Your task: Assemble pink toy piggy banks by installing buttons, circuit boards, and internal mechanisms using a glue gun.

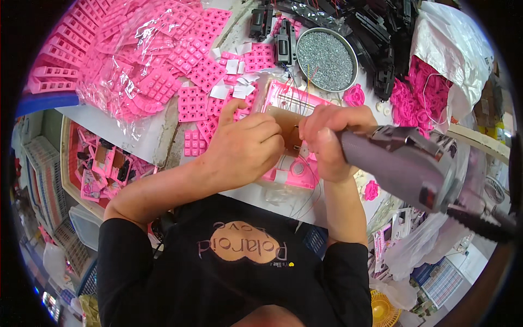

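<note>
My right hand (336,139) is wrapped round the front end of a grey electric screwdriver (395,166), which lies off to the right with a black cord at its back. Its tip is hidden behind my fingers, over a pink plastic housing (308,177). A brown circuit board (284,128) with thin wires lies in that housing. My left hand (248,143) rests at the board's left edge, its fingers curled in and one finger bent outward. Whatever those curled fingers hold is hidden. Pink keypads (193,103) and small white paper pieces (220,91) lie beyond the left hand.
A round metal tin of screws (327,59) stands behind the housing. Bagged pink keypads (139,60) are heaped at the left, above a red bin of pink parts (101,163). Black plastic parts (376,38) and a white bag (452,49) with pink pieces fill the far right.
</note>
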The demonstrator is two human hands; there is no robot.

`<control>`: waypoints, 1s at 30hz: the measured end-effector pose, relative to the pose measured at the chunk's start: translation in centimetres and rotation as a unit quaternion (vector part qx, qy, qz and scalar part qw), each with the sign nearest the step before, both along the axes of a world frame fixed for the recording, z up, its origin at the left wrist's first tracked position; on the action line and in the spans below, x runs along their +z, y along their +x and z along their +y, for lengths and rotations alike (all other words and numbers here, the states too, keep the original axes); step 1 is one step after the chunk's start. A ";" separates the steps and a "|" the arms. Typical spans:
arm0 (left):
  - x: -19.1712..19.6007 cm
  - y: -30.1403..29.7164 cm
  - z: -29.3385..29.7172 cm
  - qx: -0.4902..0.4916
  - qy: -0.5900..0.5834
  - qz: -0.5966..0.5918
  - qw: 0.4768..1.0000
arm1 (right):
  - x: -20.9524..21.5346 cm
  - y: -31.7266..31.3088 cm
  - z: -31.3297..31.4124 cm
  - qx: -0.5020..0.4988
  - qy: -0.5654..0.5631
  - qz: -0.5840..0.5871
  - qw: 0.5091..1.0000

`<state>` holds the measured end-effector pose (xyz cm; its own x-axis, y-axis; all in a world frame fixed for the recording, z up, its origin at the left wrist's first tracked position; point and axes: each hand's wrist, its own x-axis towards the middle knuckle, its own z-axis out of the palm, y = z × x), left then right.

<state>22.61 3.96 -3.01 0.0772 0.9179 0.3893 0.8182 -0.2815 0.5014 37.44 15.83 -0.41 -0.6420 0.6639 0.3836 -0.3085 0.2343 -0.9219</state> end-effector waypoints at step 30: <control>3.4 -1.8 7.1 -0.177 -0.059 0.002 0.983 | 4.5 2.9 0.3 0.053 -0.093 0.134 0.985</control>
<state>20.79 11.08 0.40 0.3999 0.8723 0.2815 0.6816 -0.4883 0.5450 40.32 16.16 4.09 -0.6034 0.6733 0.4273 -0.5611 0.0224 -0.8275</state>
